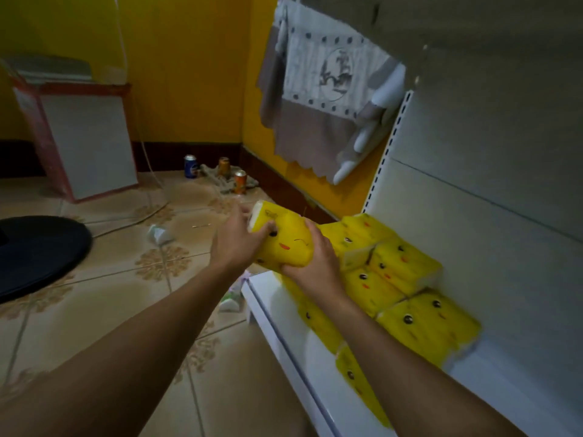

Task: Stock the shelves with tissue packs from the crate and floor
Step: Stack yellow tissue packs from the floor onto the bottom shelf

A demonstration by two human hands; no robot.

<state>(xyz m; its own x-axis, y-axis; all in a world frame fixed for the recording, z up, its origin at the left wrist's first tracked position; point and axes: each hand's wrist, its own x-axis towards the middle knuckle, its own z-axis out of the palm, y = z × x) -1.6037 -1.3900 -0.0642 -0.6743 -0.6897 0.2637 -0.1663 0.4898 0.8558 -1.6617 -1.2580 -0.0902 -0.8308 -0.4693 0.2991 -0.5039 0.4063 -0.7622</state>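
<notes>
A yellow tissue pack [285, 239] with a cartoon face is held in the air above the left end of the white shelf [315, 367]. My left hand [235, 239] grips its left end, thumb on the top face. My right hand [315, 260] holds it from the right and below, fingers curled under the pack. Several more yellow tissue packs [407, 285] lie stacked in rows on the shelf behind and under my right arm. No crate is in view.
Cloths and white gloves [325, 99] hang on the yellow wall above the shelf's end. On the tiled floor stand three drink cans [224, 167], a small white pack [159, 234], another one [232, 298] by the shelf corner, a dark round mat [38, 250] and a red-framed cabinet [82, 137].
</notes>
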